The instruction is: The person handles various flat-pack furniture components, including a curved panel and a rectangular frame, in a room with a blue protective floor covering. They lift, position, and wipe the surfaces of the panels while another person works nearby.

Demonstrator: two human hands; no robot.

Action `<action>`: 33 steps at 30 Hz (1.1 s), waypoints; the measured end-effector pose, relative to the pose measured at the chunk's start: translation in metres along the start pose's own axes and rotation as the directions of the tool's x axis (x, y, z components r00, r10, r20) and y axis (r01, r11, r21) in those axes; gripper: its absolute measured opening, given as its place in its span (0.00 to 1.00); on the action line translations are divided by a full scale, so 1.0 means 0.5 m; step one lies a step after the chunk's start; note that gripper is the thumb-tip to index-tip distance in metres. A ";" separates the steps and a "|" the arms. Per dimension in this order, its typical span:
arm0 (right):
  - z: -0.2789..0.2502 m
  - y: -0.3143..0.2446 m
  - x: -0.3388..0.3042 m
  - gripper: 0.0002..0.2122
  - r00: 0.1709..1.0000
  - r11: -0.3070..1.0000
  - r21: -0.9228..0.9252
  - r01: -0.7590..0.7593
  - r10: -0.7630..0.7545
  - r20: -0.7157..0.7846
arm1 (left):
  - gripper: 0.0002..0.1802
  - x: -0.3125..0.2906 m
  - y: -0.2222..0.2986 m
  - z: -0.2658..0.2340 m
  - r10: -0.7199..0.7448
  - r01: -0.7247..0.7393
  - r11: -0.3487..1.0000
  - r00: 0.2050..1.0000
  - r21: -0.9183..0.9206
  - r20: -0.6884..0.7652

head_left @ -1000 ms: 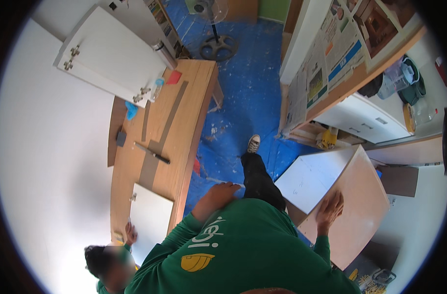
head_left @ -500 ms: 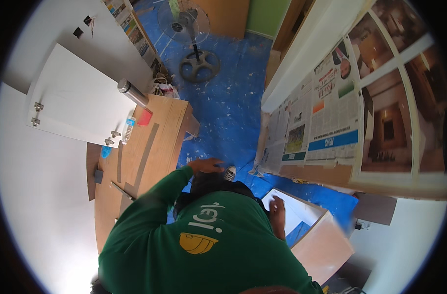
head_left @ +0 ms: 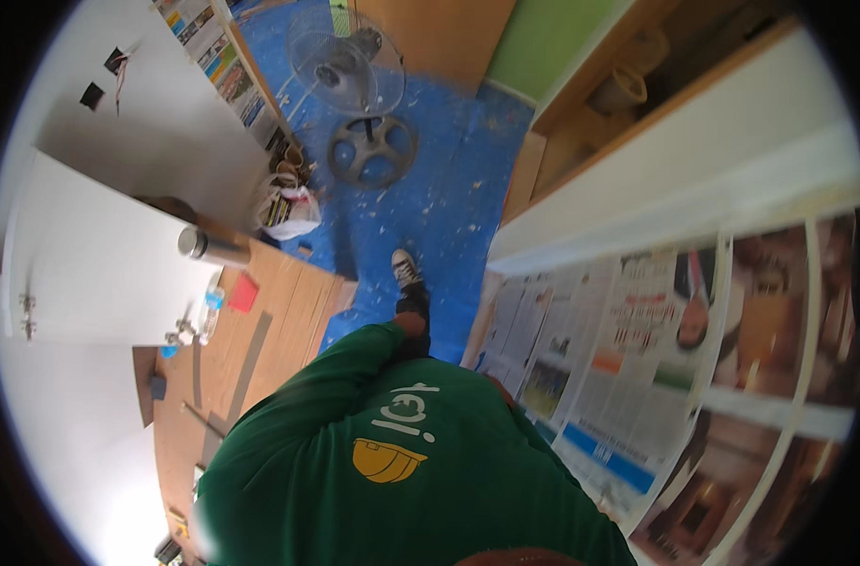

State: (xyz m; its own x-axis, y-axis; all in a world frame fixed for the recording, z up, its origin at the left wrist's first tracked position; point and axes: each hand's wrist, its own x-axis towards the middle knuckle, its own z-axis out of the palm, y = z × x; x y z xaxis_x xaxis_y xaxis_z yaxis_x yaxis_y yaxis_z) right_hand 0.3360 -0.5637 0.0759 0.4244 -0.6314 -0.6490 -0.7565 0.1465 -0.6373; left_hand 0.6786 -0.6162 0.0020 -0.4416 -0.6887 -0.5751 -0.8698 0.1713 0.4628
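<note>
My left hand (head_left: 411, 325) hangs in front of my body at the end of a green sleeve, beside my dark-trousered leg. Its fingers are hidden, and I see nothing held in it. Of my right hand (head_left: 500, 389) just a sliver of skin shows past the edge of my green shirt (head_left: 392, 500); the shirt covers the rest. Closest to that side is a panel covered with newspaper sheets (head_left: 595, 377). Ahead of my left hand, a dark shoe with a pale toe (head_left: 406, 269) is planted on the blue floor sheet (head_left: 439, 189).
A wooden worktop (head_left: 293, 330) on the left bears a steel flask (head_left: 213, 248), a plastic bottle (head_left: 210, 309) and a red piece (head_left: 244, 292). A white hinged door panel (head_left: 100, 255) leans there. Ahead stand a pedestal fan (head_left: 373, 151) and a plastic bag (head_left: 293, 212).
I have stepped forward and the view has turned; the fan and newspapered panel are nearer. The open white-lined box at my right has left view. My right hand has slipped mostly behind my shirt.
</note>
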 end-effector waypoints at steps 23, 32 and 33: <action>-0.692 -0.301 0.740 0.19 0.994 0.954 -0.295 -0.052 0.022 -0.104 | 0.29 0.039 -0.466 -0.500 -0.277 0.345 -0.097 0.892 -0.933 0.359; -1.092 -0.485 1.153 0.21 0.984 0.958 -0.250 -0.141 0.163 0.072 | 0.19 0.068 -0.306 -0.458 -0.768 -0.255 -0.623 0.381 -0.739 0.515; -1.133 -0.513 1.203 0.20 0.994 0.949 -0.301 -0.092 0.105 0.026 | 0.18 0.099 -0.277 -0.469 -0.763 -0.303 -0.635 0.384 -0.710 0.519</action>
State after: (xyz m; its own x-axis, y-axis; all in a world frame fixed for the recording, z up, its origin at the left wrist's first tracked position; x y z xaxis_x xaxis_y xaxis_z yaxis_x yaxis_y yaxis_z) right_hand 0.5038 -1.4124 0.0843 0.3554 -0.5930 -0.7226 -0.9070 -0.0318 -0.4200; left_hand 0.8289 -0.8393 0.0678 0.3799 -0.0299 -0.9245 0.8427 -0.4010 0.3592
